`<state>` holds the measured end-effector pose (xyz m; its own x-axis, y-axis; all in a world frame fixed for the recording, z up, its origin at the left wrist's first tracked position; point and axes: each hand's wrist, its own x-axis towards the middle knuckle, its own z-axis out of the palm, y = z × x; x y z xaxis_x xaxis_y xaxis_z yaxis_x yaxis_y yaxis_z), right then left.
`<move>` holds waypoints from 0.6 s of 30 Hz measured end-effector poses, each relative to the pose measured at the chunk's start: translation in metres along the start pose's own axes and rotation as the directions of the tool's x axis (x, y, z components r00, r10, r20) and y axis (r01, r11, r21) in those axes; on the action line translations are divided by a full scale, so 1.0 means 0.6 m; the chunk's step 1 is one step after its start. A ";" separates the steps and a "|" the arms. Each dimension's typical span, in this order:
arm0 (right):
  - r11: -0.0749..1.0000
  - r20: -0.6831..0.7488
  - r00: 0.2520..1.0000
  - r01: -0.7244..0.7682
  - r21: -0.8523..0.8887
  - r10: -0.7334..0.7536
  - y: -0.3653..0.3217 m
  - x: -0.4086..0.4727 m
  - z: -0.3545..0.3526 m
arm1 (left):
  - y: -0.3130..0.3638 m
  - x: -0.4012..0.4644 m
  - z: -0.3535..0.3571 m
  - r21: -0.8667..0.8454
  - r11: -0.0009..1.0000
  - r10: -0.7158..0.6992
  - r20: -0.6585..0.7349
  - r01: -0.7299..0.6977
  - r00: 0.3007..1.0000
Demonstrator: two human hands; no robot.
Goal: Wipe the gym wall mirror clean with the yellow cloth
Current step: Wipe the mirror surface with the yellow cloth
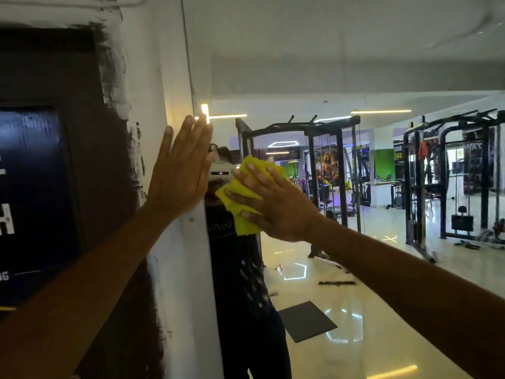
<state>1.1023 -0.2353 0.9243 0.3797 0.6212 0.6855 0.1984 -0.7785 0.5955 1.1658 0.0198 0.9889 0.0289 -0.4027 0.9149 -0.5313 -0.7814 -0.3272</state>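
The wall mirror (341,77) fills the right of the view and reflects the gym room. My right hand (276,203) presses the folded yellow cloth (246,187) flat against the glass near the mirror's left edge, fingers spread and straight over it. My left hand (181,170) lies flat with straight fingers on the white wall strip (185,283) at the mirror's left edge, fingertips up. Behind the cloth the mirror shows the person's dark-shirted reflection.
A black painted wall (90,160) with a dark poster (30,203) stands to the left of the white strip. The mirror reflects weight racks, cable machines, ceiling lights and a glossy floor with a dark mat.
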 end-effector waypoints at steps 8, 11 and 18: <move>0.922 -0.073 0.919 -0.384 0.051 0.386 -0.008 0.019 0.004 | 0.023 0.002 -0.007 0.125 0.983 0.127 0.079 -0.137 0.989; 0.994 0.016 0.994 -0.105 0.007 0.104 -0.022 -0.054 0.023 | 0.029 0.009 -0.011 0.125 0.979 0.150 0.101 -0.162 0.984; 0.803 -0.158 0.789 -0.573 0.164 0.594 0.054 -0.025 0.005 | 0.048 0.019 -0.005 0.066 0.968 0.235 0.117 -0.244 0.965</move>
<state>1.1055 -0.2705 0.9321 0.2748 0.0414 0.9606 0.0898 -0.9958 0.0172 1.1480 -0.0059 0.9905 0.0022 -0.6279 0.7783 -0.4651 -0.6896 -0.5551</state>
